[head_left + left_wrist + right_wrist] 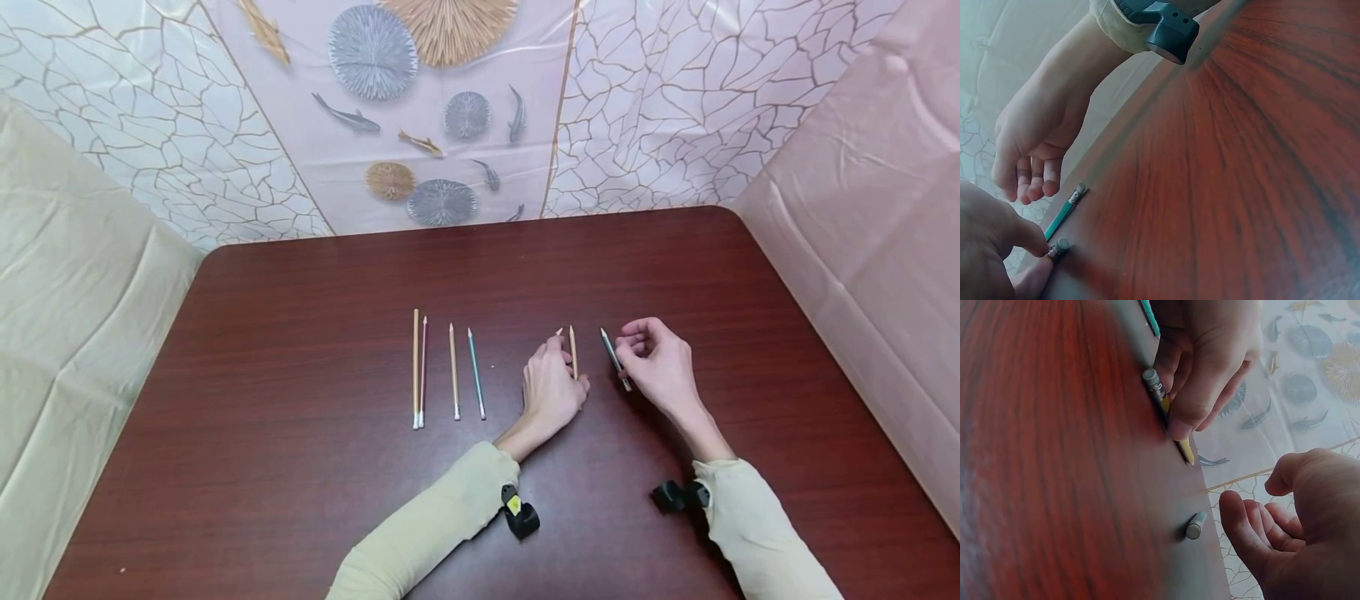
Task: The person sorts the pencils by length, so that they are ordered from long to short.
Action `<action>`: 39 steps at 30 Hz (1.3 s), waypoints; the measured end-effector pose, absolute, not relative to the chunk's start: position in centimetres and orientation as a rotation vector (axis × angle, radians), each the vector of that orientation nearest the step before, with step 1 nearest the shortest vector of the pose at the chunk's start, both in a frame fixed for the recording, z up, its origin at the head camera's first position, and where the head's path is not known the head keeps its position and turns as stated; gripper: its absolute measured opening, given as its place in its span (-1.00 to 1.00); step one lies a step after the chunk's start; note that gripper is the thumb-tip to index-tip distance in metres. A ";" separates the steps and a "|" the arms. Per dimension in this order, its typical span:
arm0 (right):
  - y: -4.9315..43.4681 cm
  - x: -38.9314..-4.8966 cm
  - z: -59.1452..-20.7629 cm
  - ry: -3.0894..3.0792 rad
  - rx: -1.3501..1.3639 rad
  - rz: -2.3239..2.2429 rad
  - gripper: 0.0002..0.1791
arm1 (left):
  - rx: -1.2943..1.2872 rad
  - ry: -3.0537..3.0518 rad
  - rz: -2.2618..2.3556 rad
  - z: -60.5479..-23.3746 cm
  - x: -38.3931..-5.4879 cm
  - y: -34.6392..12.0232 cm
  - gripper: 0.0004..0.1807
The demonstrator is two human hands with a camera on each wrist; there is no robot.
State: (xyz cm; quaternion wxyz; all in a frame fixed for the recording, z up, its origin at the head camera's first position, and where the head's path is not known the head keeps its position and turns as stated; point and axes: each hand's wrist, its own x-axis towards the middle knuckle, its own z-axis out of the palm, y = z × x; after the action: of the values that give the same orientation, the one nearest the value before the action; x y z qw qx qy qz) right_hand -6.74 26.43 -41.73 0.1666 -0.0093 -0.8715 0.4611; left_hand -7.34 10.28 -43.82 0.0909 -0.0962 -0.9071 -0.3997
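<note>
My left hand [553,387] lies low over the table, pinching a yellow pencil [573,346] between thumb and fingers. A second pencil's tip [558,332] pokes out past those fingers; its body is hidden under the hand. In the right wrist view the yellow pencil's eraser end [1152,378] sticks out beside the left hand [1213,362]. Just left of my right hand [663,367] is a teal pencil [609,346], slanted on the table. The right hand [1310,519] has thumb and fingers apart, loosely bent, with nothing held, near that pencil's eraser end [1195,526].
Left of the hands, several pencils lie roughly parallel, points away: a long tan one [416,367], a dark red one [423,371], a yellow one [453,371] and a teal one [476,371]. Patterned cloth [442,133] hangs behind the brown table [300,483].
</note>
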 end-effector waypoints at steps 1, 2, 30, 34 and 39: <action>26.4 -6.7 -41.7 -2.482 -0.028 1.314 -0.85 | -0.293 -2.697 -1.174 -43.7 -7.3 10.3 -0.45; 26.4 -6.7 -41.7 -2.480 -0.029 1.315 -0.85 | -0.300 -2.701 -1.158 -43.7 -7.3 10.3 -0.47; 26.9 -7.0 -41.6 -2.722 -0.067 1.128 -0.77 | -0.336 -2.927 -1.124 -42.4 -8.3 9.8 -0.80; 26.8 -7.2 -41.4 -2.756 -0.051 1.049 -0.76 | -0.326 -2.938 -1.144 -42.2 -8.3 9.7 -0.75; 26.7 -7.4 -41.3 -2.777 -0.008 1.005 -0.75 | -0.339 -2.936 -1.184 -42.2 -8.3 9.5 -0.71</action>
State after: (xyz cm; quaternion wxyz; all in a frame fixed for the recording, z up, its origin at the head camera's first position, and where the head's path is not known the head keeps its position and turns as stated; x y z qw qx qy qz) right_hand -7.45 26.71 -41.34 0.0940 -0.0029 -0.9361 0.3389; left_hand -8.31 9.51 -42.22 -0.0210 -0.1064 -0.9220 -0.3718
